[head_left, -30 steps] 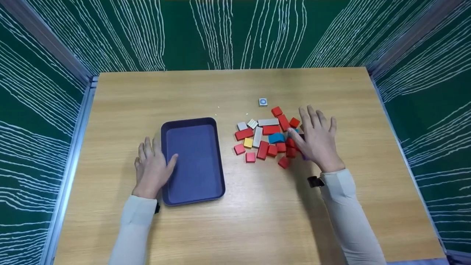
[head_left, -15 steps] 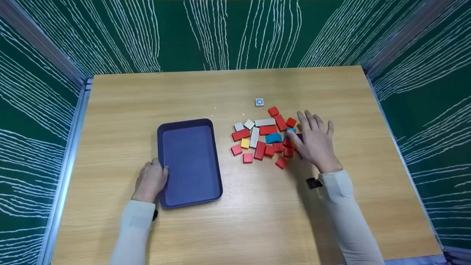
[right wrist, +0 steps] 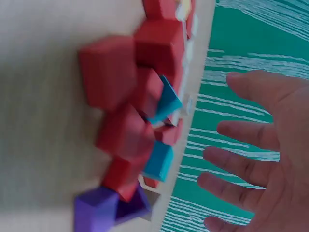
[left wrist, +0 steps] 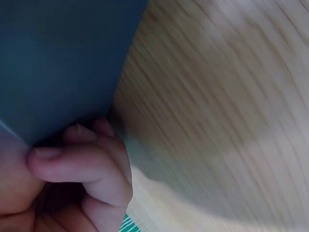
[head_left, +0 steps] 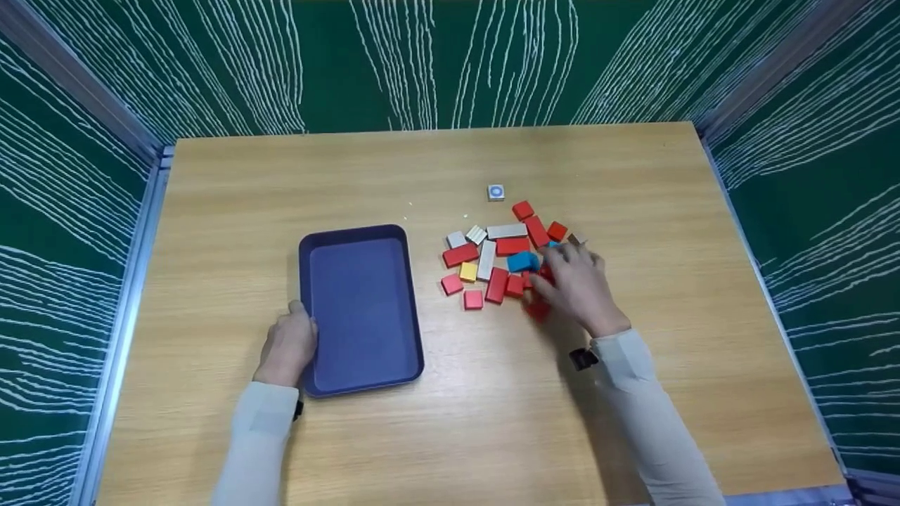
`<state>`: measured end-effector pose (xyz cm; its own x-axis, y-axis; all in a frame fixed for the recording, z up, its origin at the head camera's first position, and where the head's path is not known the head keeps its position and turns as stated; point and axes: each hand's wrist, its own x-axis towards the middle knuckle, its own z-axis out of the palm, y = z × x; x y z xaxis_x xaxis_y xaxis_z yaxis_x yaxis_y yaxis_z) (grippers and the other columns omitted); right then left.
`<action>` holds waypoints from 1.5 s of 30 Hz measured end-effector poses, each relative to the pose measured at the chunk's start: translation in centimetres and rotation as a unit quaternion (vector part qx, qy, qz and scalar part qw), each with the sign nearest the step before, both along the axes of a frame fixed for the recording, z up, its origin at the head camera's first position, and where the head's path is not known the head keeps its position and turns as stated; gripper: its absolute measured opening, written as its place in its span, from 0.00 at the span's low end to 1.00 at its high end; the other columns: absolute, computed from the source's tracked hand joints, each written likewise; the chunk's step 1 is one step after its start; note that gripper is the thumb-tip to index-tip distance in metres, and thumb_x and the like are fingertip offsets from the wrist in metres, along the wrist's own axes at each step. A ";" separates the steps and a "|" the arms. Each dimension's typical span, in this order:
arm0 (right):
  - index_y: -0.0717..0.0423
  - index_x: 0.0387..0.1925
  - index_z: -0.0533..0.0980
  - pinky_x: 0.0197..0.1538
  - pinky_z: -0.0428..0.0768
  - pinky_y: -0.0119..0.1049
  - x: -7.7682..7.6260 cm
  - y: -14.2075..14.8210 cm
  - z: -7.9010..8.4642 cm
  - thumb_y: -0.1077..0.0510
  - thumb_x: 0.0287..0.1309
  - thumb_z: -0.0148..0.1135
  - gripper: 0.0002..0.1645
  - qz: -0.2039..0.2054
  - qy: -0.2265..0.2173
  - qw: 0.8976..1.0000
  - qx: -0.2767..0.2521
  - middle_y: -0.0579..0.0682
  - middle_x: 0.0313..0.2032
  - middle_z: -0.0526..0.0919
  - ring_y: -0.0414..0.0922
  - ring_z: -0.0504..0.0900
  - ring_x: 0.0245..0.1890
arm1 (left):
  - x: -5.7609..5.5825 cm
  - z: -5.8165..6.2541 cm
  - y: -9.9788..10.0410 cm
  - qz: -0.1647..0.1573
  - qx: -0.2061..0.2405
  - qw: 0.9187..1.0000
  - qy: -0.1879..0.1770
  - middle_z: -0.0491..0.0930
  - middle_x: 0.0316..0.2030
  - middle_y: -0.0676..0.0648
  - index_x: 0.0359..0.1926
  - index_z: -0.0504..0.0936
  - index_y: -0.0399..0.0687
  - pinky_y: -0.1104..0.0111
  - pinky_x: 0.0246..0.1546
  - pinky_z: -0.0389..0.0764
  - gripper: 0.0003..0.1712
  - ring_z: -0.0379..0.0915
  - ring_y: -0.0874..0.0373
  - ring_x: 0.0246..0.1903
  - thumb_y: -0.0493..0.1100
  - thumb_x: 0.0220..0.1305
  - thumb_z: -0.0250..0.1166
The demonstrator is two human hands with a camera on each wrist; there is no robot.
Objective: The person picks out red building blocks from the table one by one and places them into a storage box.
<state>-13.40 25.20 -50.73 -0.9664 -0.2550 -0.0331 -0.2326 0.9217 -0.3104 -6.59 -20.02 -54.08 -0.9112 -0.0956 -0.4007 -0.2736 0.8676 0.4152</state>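
My left hand (head_left: 288,348) grips the left rim of a dark blue rectangular tray (head_left: 365,316). In the left wrist view its fingers (left wrist: 91,162) curl against the tray wall (left wrist: 63,67). My right hand (head_left: 582,287) is over the right side of a loose group of toy blocks, its fingers spread and holding nothing. Several are red, such as the red block (head_left: 497,285). Among them lie a blue block (head_left: 520,262), a yellow block (head_left: 468,272) and a grey block (head_left: 486,260). In the right wrist view a purple block (right wrist: 96,208) shows; the hand hides some blocks in the head view.
A small white cube with a blue ring (head_left: 496,192) stands behind the group. The wooden table (head_left: 450,436) is bordered by green walls (head_left: 337,63) with white streaks. Tiny white specks lie on the table behind the tray.
The left hand, spread over the tray's left edge before, has drawn back and curled round its rim. The right hand has moved left and lower over the blocks. The tray has barely moved.
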 end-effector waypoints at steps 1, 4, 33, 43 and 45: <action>0.58 0.64 0.72 0.61 0.57 0.71 0.1 -0.2 -0.2 0.46 0.63 0.68 0.34 0.006 -0.006 1.000 0.002 0.63 0.60 0.71 0.64 0.66 0.62 | 0.0 0.0 0.0 0.001 0.002 1.000 -0.002 0.76 0.36 0.25 0.59 0.60 0.24 0.50 0.31 0.78 0.21 0.80 0.37 0.35 0.40 0.79 0.42; 0.57 0.63 0.73 0.60 0.60 0.69 0.4 -0.8 -0.8 0.46 0.63 0.69 0.33 0.011 -0.019 1.000 0.010 0.61 0.58 0.73 0.62 0.67 0.59 | 0.0 0.0 -0.1 0.006 0.008 1.000 -0.005 0.76 0.38 0.24 0.61 0.59 0.24 0.50 0.32 0.78 0.22 0.80 0.37 0.36 0.41 0.79 0.42; 0.56 0.55 0.78 0.57 0.66 0.60 1.4 -4.0 0.7 0.50 0.56 0.75 0.28 0.066 -0.002 0.997 -0.026 0.55 0.48 0.76 0.55 0.70 0.54 | 0.4 -0.1 -0.4 0.012 0.019 1.000 0.017 0.77 0.38 0.25 0.58 0.61 0.27 0.50 0.30 0.77 0.19 0.79 0.39 0.34 0.41 0.79 0.43; 0.54 0.48 0.82 0.51 0.69 0.54 2.0 -10.4 0.9 0.49 0.54 0.76 0.23 0.167 0.063 0.983 -0.036 0.52 0.42 0.79 0.52 0.75 0.46 | 0.3 -0.4 -0.2 0.012 0.019 0.999 0.025 0.77 0.33 0.28 0.54 0.63 0.29 0.52 0.28 0.77 0.16 0.79 0.40 0.30 0.40 0.78 0.43; 0.53 0.49 0.82 0.52 0.69 0.53 2.6 -11.8 0.8 0.48 0.54 0.76 0.23 0.191 0.064 0.979 -0.033 0.51 0.42 0.79 0.51 0.75 0.46 | 0.3 -0.5 -0.2 0.011 0.019 0.999 0.026 0.78 0.34 0.28 0.55 0.63 0.29 0.51 0.29 0.77 0.16 0.80 0.39 0.31 0.40 0.78 0.44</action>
<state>-10.84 13.45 -49.95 -0.7957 -0.5956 0.1098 -0.5965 0.7394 -0.3121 -6.28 -20.19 -54.57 -0.9289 -0.1019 -0.3560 -0.2697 0.8451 0.4616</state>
